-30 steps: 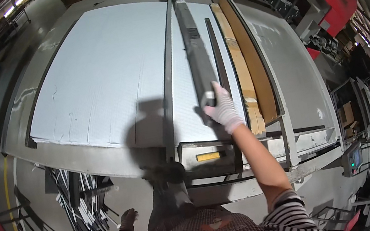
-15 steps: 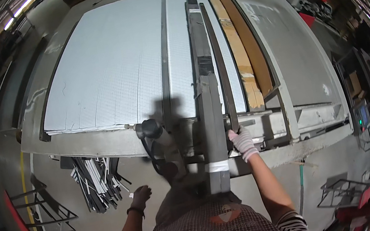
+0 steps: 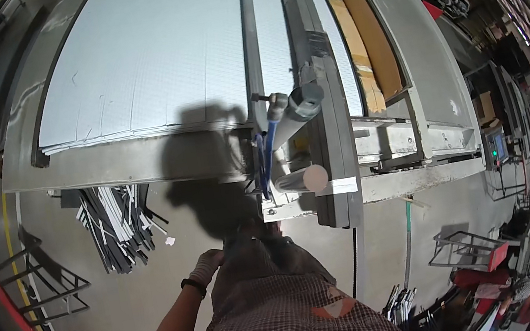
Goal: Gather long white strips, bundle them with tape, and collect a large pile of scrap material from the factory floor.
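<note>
My left hand (image 3: 207, 266), in a pale glove with a dark band at the wrist, hangs beside the front of my apron (image 3: 264, 269). Its fingers are loosely bent, with nothing seen in them. My right hand is out of sight. Ahead of me stretches a long grey beam (image 3: 329, 120), bound with light tape near its close end. Below that end, a narrow grey bar (image 3: 359, 261) runs down toward my right side, partly hidden by my body. Left of the beam are a dark-ended grey cylinder (image 3: 298, 110), a blue lever (image 3: 269, 158) and a round-ended cylinder (image 3: 315, 178).
White sheets (image 3: 152, 65) lie stacked on a metal-framed table (image 3: 159, 156). Cardboard strips (image 3: 359, 60) line its right side. Black and white strips (image 3: 116, 224) lie on the floor at left, near a red-edged rack (image 3: 41, 284). A metal stand (image 3: 465, 248) is at right.
My right hand has left the beam and gone out of view. The dark bar beside the beam is gone from there. My left hand has come closer to my body, and the view has shifted.
</note>
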Available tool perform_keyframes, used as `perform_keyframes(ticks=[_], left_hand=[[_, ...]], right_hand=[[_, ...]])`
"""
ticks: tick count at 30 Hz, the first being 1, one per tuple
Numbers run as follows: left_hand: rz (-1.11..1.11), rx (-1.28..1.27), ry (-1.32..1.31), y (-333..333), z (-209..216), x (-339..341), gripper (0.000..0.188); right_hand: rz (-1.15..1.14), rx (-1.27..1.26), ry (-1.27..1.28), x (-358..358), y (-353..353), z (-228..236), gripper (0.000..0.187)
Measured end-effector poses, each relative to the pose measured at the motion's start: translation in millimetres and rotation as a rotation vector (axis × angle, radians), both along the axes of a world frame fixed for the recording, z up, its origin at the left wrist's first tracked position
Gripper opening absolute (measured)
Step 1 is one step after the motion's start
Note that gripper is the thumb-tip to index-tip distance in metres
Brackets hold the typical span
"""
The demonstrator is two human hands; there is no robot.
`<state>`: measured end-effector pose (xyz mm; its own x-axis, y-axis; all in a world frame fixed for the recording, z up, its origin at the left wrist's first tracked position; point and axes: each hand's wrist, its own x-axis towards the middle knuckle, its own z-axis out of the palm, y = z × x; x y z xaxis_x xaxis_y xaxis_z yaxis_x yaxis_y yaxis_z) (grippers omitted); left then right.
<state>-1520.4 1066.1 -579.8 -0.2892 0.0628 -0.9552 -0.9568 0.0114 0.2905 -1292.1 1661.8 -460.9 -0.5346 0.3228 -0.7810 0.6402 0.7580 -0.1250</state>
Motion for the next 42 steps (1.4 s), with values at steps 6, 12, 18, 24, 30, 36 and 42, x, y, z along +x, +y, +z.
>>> perform_keyframes(ticks=[6,12,18,24,30,36,42], left_hand=[[-0.24,0.035,0.422,23.3,46.1,-62.3,0.036],[-0.334,0.247,0.468,113.7,125.4,-114.7,0.042],[0.069,0.543,0.509,177.9,152.8,-140.7,0.056],[0.28,0.375,0.491,232.0,175.8,-203.4,0.078],[0.224,0.368,0.353,258.1,155.5,-217.3,0.1],[0.174,0.368,0.443,233.6,158.9,-221.3,0.094],[-0.069,0.309,0.508,212.3,155.3,-205.4,0.093]], right_hand=[[-0.369,-0.441,0.2,-148.9,-97.6,-43.4,0.035],[-1.313,-0.379,0.129,-37.3,-98.9,-85.8,0.037],[-0.749,-0.21,-0.143,90.7,-28.1,-25.9,0.043],[-0.345,-0.179,-0.344,215.3,9.5,-50.7,0.049],[-0.172,-0.196,-0.3,115.0,-20.6,-164.4,0.042],[-0.3,-0.225,-0.325,-150.1,-91.8,-180.8,0.013],[-0.33,-0.041,-0.269,-221.0,-146.1,-171.2,0.011]])
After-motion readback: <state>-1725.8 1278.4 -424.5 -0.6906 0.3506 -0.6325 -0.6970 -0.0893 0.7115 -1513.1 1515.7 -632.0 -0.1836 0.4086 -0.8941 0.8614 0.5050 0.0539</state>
